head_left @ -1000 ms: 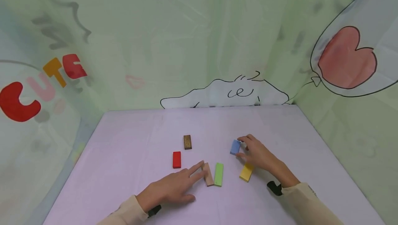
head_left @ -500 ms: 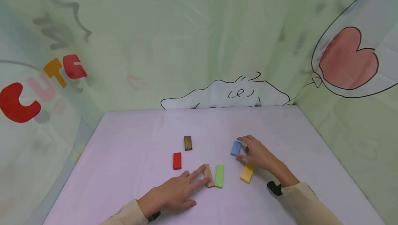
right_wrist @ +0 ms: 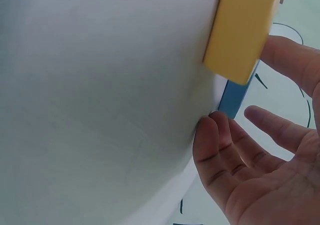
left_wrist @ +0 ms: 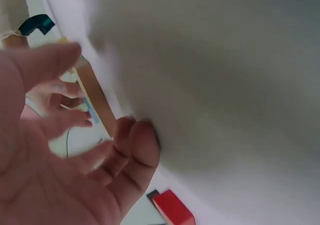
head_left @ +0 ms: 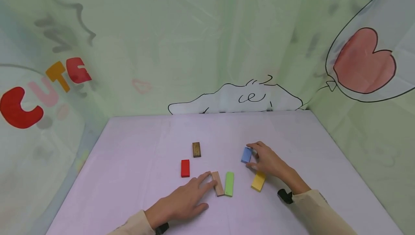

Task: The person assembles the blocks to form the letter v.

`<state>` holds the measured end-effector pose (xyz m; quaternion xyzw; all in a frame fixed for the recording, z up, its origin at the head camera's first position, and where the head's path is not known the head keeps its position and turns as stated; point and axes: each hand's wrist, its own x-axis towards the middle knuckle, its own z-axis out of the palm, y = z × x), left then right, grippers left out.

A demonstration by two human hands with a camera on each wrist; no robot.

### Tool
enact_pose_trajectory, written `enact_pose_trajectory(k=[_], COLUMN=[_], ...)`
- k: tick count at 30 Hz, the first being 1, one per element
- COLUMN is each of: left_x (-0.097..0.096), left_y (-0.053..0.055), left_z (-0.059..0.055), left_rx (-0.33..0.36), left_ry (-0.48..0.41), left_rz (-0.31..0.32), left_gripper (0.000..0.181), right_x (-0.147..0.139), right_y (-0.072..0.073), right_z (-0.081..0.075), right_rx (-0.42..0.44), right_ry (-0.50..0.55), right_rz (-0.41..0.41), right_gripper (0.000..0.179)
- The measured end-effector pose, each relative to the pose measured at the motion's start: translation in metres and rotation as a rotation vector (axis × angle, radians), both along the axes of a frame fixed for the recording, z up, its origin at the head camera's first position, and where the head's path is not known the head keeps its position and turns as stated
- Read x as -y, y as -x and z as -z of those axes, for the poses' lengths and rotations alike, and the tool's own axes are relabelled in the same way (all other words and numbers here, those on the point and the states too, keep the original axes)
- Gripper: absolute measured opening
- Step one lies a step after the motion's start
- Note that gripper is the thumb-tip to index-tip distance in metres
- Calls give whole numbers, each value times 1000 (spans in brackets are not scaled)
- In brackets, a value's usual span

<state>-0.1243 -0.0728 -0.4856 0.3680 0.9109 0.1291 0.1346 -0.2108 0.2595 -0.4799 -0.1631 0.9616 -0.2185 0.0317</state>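
Observation:
My left hand (head_left: 183, 199) is low over the table, fingers spread, beside a light wooden block (head_left: 218, 184). Its index and middle fingertips are right at the block's left side; the thumb points off below. In the left wrist view this block (left_wrist: 95, 92) stands out past the fingers. My right hand (head_left: 267, 157) reaches around a blue block (head_left: 246, 155), with fingertips at its far end and thumb by its near end. The right wrist view shows those fingers relaxed, the blue block (right_wrist: 234, 99) partly behind a yellow block (right_wrist: 240, 35).
A green block (head_left: 229, 184) lies close to the wooden one, its near end almost meeting it. Farther left are a red block (head_left: 185, 168) and a dark brown block (head_left: 196, 150). Patterned cloth walls (head_left: 194, 47) enclose the table (head_left: 136, 145).
The left fingers shift slightly over the wooden block and back to its left edge. The right hand edges a little left around the blue block; the blocks stay practically in place.

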Motion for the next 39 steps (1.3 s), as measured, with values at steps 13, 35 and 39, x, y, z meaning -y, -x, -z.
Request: enact_pose_trajectory(k=[13,35,39], left_x=[-21,-32,-33], left_y=[11,4,3], left_z=[17,11,12], left_rx=[156,112,104], left_ry=[-226,-286,-281], left_rz=[-320,-409,-410], left_gripper=[72,74,73], right_x=[0,0,-1], right_y=[0,5,5], right_z=[0,-7,-7], right_rx=[23,75,71], right_ry=[-9,-31,-27], right_rz=[20,-16,-20], right_gripper=[73,68,65])
